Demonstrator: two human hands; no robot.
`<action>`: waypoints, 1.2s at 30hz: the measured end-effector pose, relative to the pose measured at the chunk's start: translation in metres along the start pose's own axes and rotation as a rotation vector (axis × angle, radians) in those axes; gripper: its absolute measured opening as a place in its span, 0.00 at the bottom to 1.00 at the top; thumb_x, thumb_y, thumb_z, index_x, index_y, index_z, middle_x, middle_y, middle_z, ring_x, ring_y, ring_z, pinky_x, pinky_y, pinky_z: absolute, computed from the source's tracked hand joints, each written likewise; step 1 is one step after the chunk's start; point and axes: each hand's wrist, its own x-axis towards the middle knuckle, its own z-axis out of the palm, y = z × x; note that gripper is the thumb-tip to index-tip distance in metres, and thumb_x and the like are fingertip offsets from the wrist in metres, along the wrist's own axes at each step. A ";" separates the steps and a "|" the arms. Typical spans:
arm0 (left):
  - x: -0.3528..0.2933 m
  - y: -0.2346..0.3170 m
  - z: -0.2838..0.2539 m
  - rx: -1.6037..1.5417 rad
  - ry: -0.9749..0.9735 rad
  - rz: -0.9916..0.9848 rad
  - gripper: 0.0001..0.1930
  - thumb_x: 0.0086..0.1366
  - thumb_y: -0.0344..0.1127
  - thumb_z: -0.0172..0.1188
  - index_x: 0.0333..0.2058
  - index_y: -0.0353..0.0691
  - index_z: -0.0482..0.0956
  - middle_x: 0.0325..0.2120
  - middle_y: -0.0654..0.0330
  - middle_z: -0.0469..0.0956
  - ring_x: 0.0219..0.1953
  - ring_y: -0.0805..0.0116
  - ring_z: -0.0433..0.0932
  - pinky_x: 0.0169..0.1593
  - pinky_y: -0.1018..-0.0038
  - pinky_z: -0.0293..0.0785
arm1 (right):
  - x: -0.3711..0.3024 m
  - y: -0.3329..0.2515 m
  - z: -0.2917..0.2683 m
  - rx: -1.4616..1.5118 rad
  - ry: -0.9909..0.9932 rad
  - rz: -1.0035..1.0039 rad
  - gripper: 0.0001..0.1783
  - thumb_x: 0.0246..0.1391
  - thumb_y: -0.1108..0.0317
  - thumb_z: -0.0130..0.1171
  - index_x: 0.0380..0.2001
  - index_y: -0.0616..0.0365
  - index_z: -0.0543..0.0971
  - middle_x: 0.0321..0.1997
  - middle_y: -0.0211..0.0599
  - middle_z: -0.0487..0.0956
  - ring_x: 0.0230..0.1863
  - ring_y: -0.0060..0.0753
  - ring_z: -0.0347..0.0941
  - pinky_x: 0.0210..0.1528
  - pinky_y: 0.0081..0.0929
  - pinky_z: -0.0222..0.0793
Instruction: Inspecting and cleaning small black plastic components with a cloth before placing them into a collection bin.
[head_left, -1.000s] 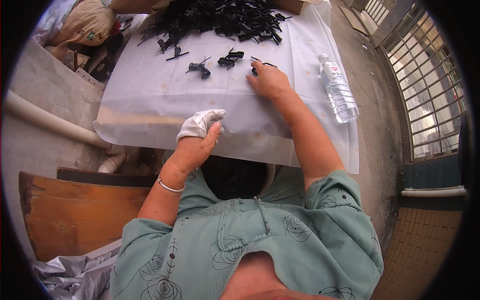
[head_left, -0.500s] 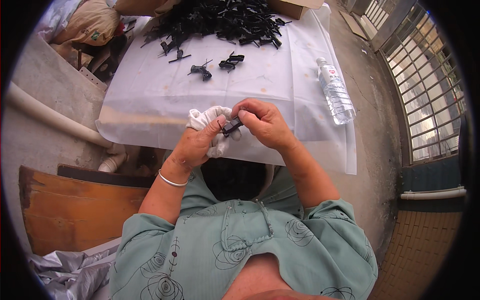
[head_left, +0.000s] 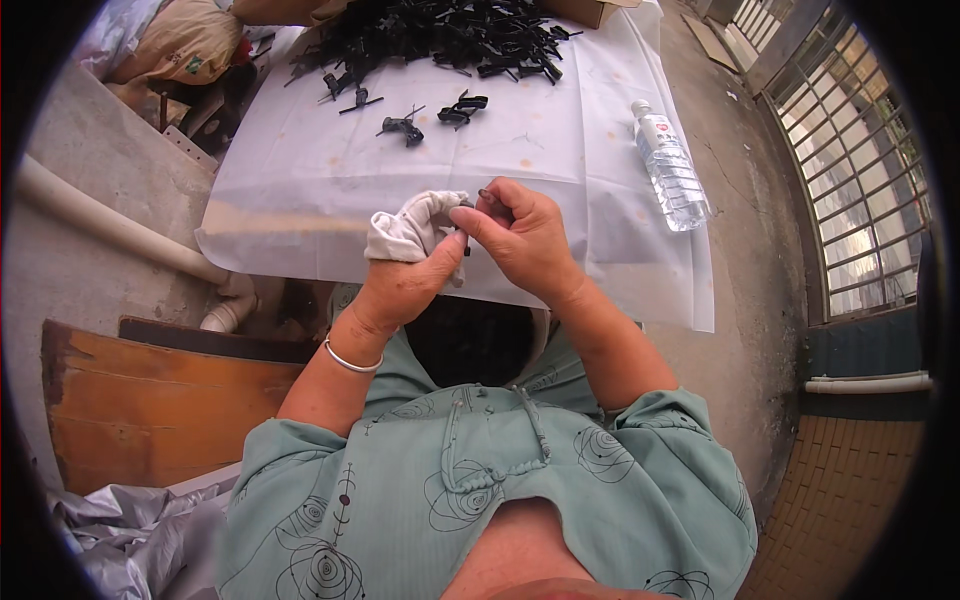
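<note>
Over the table's near edge, my left hand (head_left: 400, 290) and my right hand (head_left: 525, 240) meet around a small black plastic part (head_left: 467, 250). Most of that part is hidden by my fingers. A white cloth glove (head_left: 400, 232) covers the left fingers but leaves the thumb bare; this thumb presses in against the part. My right thumb and curled fingers pinch at its upper end. Beyond my hands lie loose black parts with thin pins, one on the left (head_left: 403, 128) and a group on the right (head_left: 463, 108). Behind them rises a heap of similar black parts (head_left: 440, 40).
A whitish plastic sheet (head_left: 580, 150) covers the table. On its right side lies a clear water bottle (head_left: 668, 165). A cardboard box (head_left: 585, 10) is at the far edge. Between my knees is a dark round opening (head_left: 470, 345). A pale pipe (head_left: 120, 220) runs along the left.
The right fingers have curled and shifted on the black part, which is now more hidden. The left hand has turned slightly, with the glove's palm side bunched further left.
</note>
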 end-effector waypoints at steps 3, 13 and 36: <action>0.000 -0.002 0.001 0.251 0.108 0.100 0.12 0.58 0.26 0.52 0.43 0.33 0.70 0.27 0.65 0.72 0.24 0.83 0.69 0.25 0.86 0.69 | -0.001 0.004 -0.006 0.069 -0.113 0.032 0.10 0.52 0.67 0.56 0.22 0.62 0.71 0.16 0.25 0.66 0.18 0.17 0.57 0.21 0.19 0.57; 0.006 -0.022 -0.004 0.779 0.207 0.501 0.13 0.55 0.24 0.53 0.41 0.32 0.73 0.29 0.58 0.76 0.30 0.75 0.74 0.34 0.78 0.72 | -0.012 0.021 0.012 -0.011 -0.119 0.076 0.14 0.55 0.66 0.49 0.21 0.64 0.73 0.17 0.45 0.71 0.16 0.35 0.65 0.22 0.30 0.62; 0.004 -0.011 -0.011 0.145 -0.014 0.055 0.13 0.59 0.28 0.44 0.44 0.36 0.64 0.28 0.66 0.67 0.24 0.81 0.62 0.27 0.84 0.62 | 0.004 0.012 -0.002 -0.037 -0.262 0.071 0.07 0.51 0.69 0.56 0.25 0.62 0.74 0.18 0.29 0.69 0.21 0.16 0.61 0.24 0.18 0.60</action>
